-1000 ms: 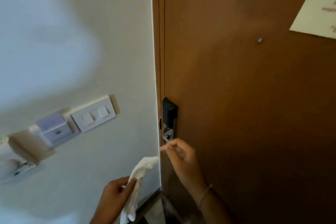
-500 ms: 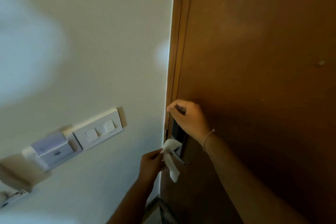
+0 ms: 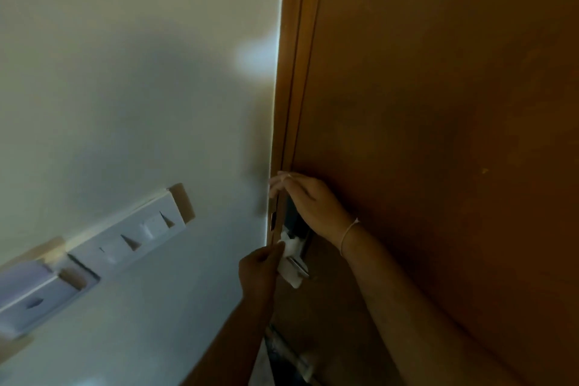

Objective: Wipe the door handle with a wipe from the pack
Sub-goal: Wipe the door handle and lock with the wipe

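Plain brown wooden door, white wipe, cream wall, white switch plate

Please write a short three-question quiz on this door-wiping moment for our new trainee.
1. True or false: the left hand presses the white wipe against the door handle.
2. Where does the right hand rest?
A. on the switch plate on the wall
B. over the dark lock body above the handle
C. at the person's side
3. Fill in: a thin ____ circles the right wrist.

Key: 1 true; 2 B; 3 bracelet.
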